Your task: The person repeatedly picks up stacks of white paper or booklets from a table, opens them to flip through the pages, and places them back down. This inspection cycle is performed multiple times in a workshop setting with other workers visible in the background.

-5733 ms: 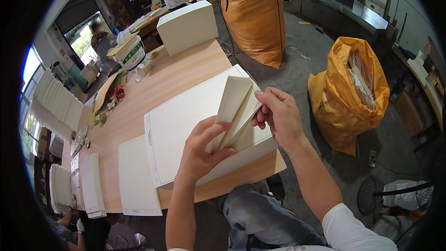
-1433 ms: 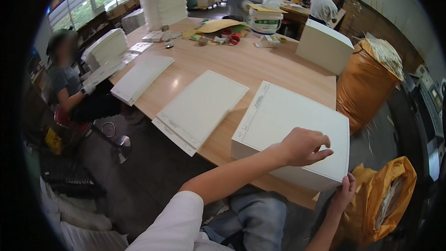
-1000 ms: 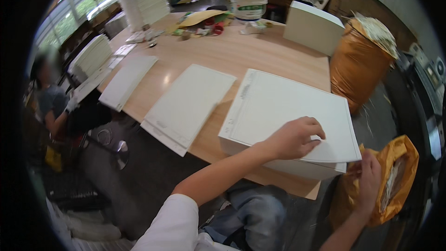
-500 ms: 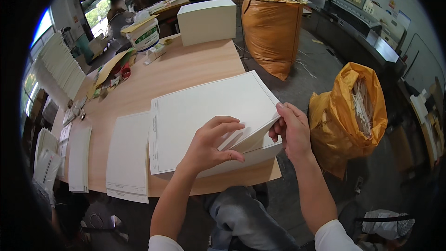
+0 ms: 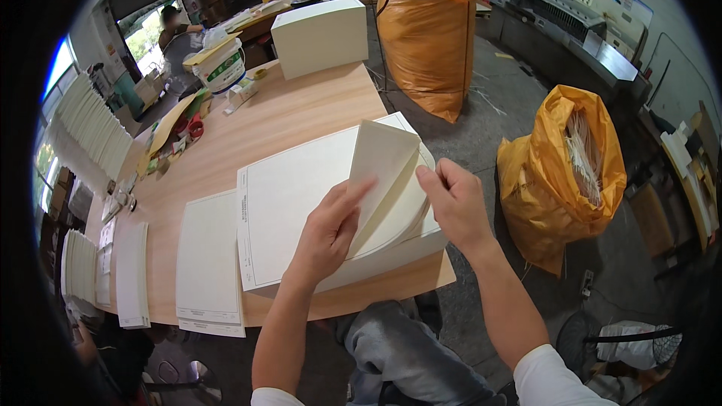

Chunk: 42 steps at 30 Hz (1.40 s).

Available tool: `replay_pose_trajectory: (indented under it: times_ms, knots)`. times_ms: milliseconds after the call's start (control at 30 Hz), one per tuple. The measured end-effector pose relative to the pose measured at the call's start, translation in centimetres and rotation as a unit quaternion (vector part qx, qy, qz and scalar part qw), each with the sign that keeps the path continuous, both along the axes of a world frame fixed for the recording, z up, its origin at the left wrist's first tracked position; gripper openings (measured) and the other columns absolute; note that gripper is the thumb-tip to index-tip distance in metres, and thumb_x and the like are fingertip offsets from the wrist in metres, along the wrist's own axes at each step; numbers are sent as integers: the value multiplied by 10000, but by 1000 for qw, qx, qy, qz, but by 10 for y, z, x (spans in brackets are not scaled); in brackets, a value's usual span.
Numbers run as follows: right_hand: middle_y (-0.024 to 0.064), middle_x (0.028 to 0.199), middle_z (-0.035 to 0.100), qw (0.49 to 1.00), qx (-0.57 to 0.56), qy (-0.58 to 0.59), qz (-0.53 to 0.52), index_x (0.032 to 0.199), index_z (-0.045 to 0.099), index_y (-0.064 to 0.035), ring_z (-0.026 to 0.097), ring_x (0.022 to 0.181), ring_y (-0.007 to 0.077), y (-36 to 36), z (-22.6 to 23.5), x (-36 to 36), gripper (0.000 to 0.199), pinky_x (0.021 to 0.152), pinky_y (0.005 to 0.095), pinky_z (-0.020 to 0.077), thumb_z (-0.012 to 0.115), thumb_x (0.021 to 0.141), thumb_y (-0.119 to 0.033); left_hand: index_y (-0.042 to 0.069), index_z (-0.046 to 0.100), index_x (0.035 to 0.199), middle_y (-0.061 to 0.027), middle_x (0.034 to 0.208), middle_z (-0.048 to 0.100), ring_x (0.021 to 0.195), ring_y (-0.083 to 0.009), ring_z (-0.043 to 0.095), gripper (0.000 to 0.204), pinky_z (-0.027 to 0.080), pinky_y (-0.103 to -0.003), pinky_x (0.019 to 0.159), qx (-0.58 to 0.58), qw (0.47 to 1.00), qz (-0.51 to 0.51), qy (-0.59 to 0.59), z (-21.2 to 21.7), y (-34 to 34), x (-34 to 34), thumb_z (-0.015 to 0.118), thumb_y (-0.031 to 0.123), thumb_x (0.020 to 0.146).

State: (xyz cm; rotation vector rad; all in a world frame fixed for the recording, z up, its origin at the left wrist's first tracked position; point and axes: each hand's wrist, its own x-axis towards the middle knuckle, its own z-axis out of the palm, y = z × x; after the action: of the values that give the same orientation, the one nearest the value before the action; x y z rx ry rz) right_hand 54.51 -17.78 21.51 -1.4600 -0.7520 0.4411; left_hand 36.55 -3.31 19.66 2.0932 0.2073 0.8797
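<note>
A thick stack of large white printed sheets [image 5: 297, 188] lies near the table's front right corner. My left hand [image 5: 325, 237] holds a folded-back flap of paper [image 5: 382, 152] at the stack's right part, fingers behind or against it and thumb bent in. Beside it, my right hand [image 5: 460, 199] pinches the raised right edge of curled sheets [image 5: 395, 214] between thumb and fingers. How many sheets each hand grips cannot be made out. Left of the stack lies a low pile of similar sheets [image 5: 210, 256], partly tucked near the stack's side.
On the wooden table [image 5: 316, 113] stand a white paper block [image 5: 320, 41], a white bucket [image 5: 218, 68], a narrow paper pile [image 5: 132, 274] and tall paper stacks [image 5: 86, 131]. Orange sacks [image 5: 425, 53] of paper strips stand on the floor at right. Two people are farther back.
The sheets' right corner has been lifted and a flap turned back to the left. My left hand has closed on the flap; my right hand has shifted slightly left, still pinching the edge.
</note>
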Motion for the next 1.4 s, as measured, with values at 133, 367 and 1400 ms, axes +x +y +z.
replay_pose_trajectory:
  times_ms: [133, 367, 1400]
  knots:
    - [-15, 631, 546, 984, 55, 162, 47, 736, 508, -133, 571, 530, 91, -3, 13, 1, 383, 489, 231, 399, 652, 1063, -268, 113, 725, 1317, -148, 1326, 688, 1206, -321, 679, 475, 547, -388, 1013, 28, 997, -61, 45, -2, 5, -5, 890, 132, 872]
    - [-11, 636, 555, 984, 56, 160, 51, 750, 527, -132, 588, 539, 96, -6, 11, 1, 380, 481, 234, 406, 658, 1068, -295, 91, 729, 1259, -146, 1306, 689, 1216, -326, 671, 506, 538, -390, 1024, 21, 997, -54, 50, 1, 5, -8, 946, 172, 810]
    - [14, 644, 588, 971, 114, 199, 66, 758, 545, -110, 653, 578, 136, -2, 10, 3, 355, 520, 271, 474, 666, 1070, -228, 103, 736, 1295, -133, 1375, 681, 1274, -311, 658, 592, 543, -410, 1055, 56, 997, -42, 18, 2, -2, -3, 961, 59, 749]
